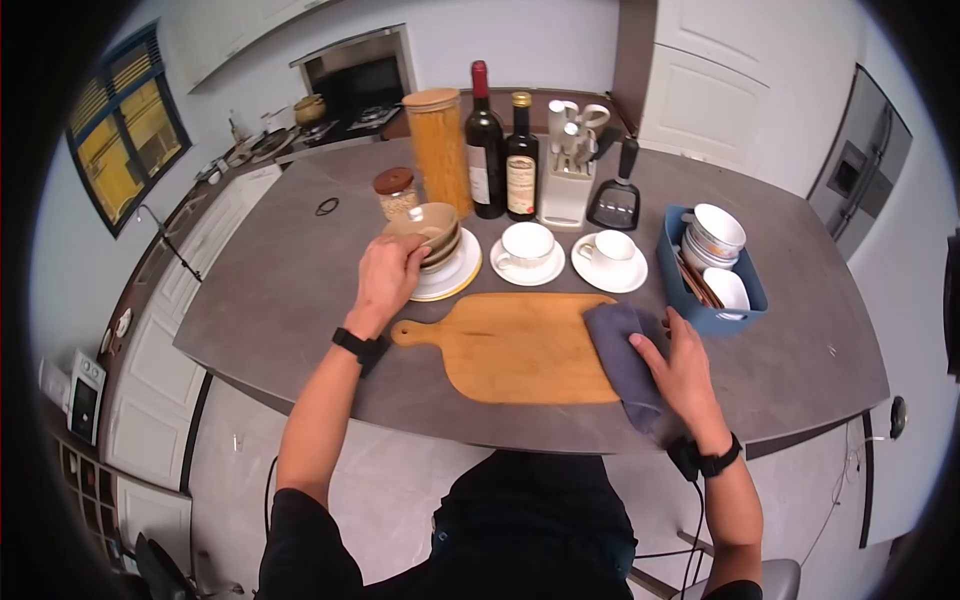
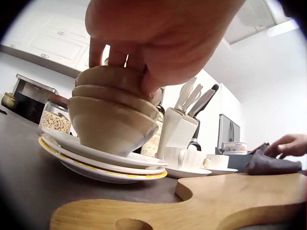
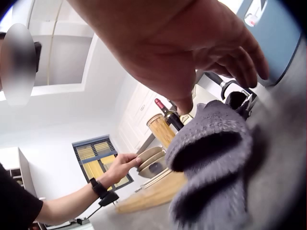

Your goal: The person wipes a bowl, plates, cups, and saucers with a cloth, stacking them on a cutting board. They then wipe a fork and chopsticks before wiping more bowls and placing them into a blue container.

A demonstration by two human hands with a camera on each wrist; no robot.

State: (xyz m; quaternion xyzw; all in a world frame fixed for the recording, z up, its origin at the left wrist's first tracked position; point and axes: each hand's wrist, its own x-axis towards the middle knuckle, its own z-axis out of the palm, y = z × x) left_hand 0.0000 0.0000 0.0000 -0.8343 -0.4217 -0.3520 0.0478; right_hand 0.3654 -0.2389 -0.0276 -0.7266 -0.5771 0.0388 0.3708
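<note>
My left hand (image 1: 390,280) pinches the rim of the top of several stacked beige bowls (image 2: 110,120), thumb on the outside and fingers over the rim. The bowls rest on stacked white plates (image 2: 105,165), one with a yellow-patterned edge. At the right end of the wooden cutting board (image 1: 520,350) lies a folded grey-purple cloth (image 1: 622,360), partly on the board and partly over the table. My right hand (image 1: 685,370) is just above and beside this cloth, fingers loosely bent and holding nothing; whether the thumb touches the cloth, I cannot tell.
Two white cups on saucers (image 1: 528,275) stand behind the board. Farther back are a pasta jar (image 1: 438,150), a smaller jar (image 1: 396,195), two bottles (image 1: 485,160), a knife block (image 1: 566,195) and a black-handled scoop (image 1: 615,205). A blue bin (image 1: 715,318) of bowls is at right.
</note>
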